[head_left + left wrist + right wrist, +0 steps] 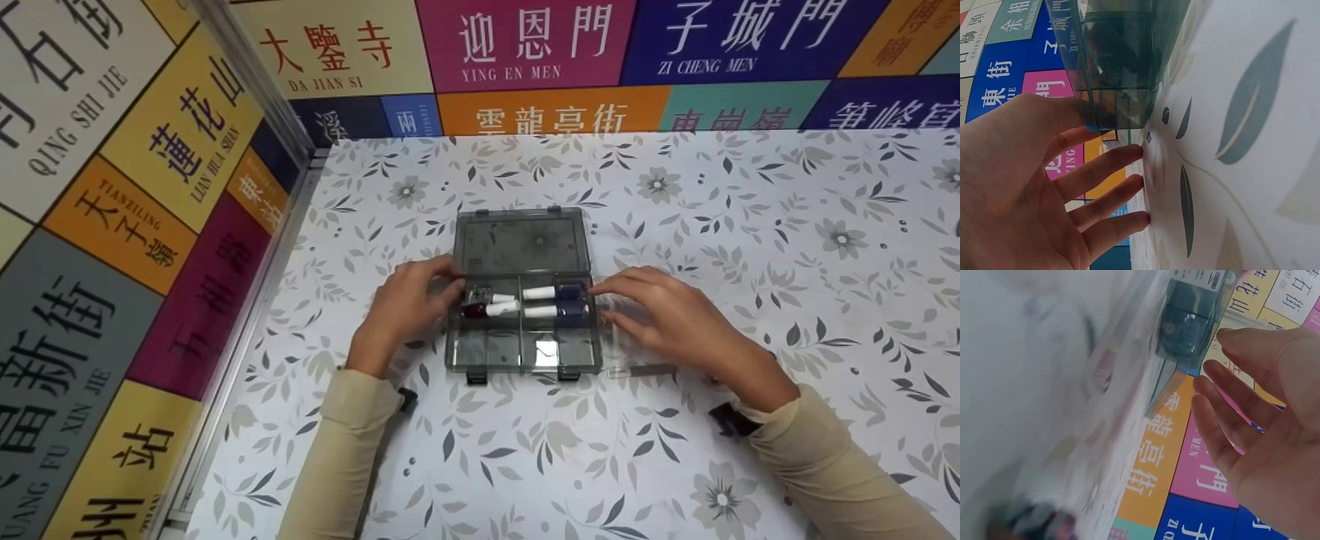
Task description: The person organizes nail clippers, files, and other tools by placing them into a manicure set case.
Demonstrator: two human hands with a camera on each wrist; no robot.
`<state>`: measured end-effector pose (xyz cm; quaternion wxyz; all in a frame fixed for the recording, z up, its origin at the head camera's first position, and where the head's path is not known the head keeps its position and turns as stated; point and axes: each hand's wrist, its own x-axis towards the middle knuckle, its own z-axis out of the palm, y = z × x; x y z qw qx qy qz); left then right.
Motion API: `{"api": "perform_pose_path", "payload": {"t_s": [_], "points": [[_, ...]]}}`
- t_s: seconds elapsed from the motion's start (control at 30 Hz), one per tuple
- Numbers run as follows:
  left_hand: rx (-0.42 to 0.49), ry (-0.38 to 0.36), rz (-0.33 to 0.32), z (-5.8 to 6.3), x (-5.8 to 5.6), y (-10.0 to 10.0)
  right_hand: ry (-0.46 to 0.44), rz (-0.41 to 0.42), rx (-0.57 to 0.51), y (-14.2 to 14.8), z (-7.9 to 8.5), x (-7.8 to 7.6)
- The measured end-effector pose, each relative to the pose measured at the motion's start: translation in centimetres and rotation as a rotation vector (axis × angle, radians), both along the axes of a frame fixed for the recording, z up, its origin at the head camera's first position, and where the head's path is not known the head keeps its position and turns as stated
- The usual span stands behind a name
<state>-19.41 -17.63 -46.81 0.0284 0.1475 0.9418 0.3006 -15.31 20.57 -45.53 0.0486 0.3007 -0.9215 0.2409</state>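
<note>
A smoky translucent divided case (486, 352) lies on the table with its lid (521, 244) folded back. Several small bottles with white caps, resembling nail polish, lie in its upper compartments: a dark red bottle (474, 310) at left and a dark blue bottle (571, 310) at right. My left hand (409, 300) rests at the case's left side, thumb against it, the other fingers (1109, 194) extended toward the table. My right hand (667, 311) is at the right side with fingers loosely bent, fingertips (1221, 333) close to the wall; contact there is unclear.
Something clear and plastic (645, 369) lies right of the case. A white label (546, 351) shows at the lower right compartment. The table (585, 480) has a floral cover. Panels with Chinese lettering (525, 45) stand behind and along the left.
</note>
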Motion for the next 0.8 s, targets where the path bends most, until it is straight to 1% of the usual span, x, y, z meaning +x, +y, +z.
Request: {"api": "perform_pose_path", "payload": {"t_s": [0.4, 0.63, 0.8], "points": [[-0.011, 0.001, 0.006, 0.0, 0.0, 0.0, -0.028, -0.027, 0.012, 1.7, -0.1, 0.6], [-0.013, 0.002, 0.003, 0.0, 0.0, 0.0, -0.110, -0.028, 0.051, 2.3, -0.2, 0.8], [-0.002, 0.000, 0.006, 0.0, 0.0, 0.1, -0.141, 0.002, 0.095, 2.6, -0.5, 1.0]]}}
